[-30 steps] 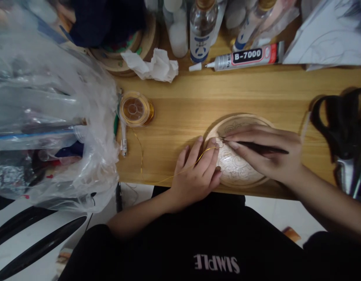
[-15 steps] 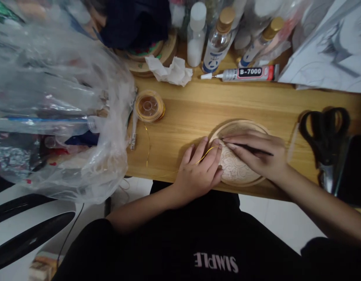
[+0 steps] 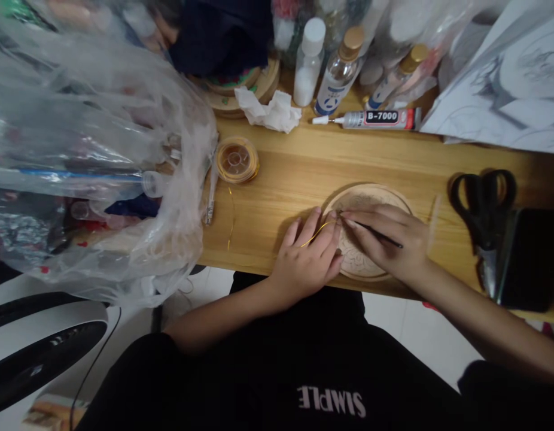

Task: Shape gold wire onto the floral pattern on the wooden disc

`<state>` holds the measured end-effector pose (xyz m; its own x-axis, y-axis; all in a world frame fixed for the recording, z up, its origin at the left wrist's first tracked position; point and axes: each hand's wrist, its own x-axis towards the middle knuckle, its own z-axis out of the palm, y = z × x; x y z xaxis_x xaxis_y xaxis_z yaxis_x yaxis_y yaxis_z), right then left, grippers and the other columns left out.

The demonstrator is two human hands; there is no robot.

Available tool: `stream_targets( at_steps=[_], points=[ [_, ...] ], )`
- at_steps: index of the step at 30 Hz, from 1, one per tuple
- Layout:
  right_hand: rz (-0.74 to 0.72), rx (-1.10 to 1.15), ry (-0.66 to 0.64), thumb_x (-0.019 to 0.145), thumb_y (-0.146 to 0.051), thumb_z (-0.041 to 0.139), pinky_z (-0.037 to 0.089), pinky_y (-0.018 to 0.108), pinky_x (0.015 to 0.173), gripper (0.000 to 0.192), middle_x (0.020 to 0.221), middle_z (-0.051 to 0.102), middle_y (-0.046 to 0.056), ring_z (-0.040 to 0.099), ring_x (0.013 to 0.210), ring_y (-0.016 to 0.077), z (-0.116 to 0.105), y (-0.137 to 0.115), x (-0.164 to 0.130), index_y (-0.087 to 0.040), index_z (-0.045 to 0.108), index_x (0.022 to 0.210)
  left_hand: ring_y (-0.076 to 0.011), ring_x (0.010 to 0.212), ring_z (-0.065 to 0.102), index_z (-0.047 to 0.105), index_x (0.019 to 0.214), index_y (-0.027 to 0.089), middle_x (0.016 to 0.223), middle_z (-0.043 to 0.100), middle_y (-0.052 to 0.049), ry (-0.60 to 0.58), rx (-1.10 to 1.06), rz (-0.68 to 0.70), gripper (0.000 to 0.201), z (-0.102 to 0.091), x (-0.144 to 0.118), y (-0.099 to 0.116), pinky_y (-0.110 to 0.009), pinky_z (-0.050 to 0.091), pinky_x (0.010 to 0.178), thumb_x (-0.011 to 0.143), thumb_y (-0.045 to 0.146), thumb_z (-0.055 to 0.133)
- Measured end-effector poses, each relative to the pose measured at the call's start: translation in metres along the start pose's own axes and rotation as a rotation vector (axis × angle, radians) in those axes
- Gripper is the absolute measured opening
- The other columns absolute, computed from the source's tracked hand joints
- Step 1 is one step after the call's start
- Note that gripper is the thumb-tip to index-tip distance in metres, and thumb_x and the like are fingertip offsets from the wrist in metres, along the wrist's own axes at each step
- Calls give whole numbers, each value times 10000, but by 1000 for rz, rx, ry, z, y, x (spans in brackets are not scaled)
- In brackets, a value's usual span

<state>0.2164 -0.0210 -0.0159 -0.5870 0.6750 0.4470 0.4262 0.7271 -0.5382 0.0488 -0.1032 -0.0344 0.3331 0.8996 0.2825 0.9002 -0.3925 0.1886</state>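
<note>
A round, pale wooden disc with a raised rim and fine curling line patterns lies by the table's front edge. My left hand rests palm down at its left side, fingers stretched and a little apart, fingertips on the disc. A gold wire runs in a curve across these fingers. In my right hand, over the disc's right part, is a slim black pointed tool. Its tip meets the disc just beside my left index fingertip. My right hand hides much of the pattern.
A spool of gold wire stands to the left, beside a big clear plastic bag. Behind are crumpled tissue, bottles and a B-7000 glue tube. Black scissors and a dark phone-like slab lie right.
The view has shifted slightly. My right hand has tilted a little, with the tool still at nearly the same spot beside my left fingertips. My left hand keeps its place.
</note>
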Motion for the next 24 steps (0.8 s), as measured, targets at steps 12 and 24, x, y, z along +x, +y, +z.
stream_targets(
  at_steps=[12, 24],
  points=[
    [255, -125, 178, 840, -136, 639, 571, 314, 706, 146, 893, 763, 45, 726, 800, 184, 22, -27, -9, -209, 707, 946, -300, 1280, 516, 577, 1293, 92, 1359, 599, -74, -11, -4, 12, 465, -1, 0, -1, -430, 418, 981, 969, 366, 388],
    [559, 132, 178, 832, -186, 661, 589, 319, 817, 146, 967, 758, 24, 715, 905, 169, 10, -30, -7, -241, 734, 945, -288, 1309, 484, 570, 1319, 107, 1414, 550, -59, -39, -7, 9, 471, -2, 0, -2, -424, 409, 997, 980, 370, 375]
  ],
)
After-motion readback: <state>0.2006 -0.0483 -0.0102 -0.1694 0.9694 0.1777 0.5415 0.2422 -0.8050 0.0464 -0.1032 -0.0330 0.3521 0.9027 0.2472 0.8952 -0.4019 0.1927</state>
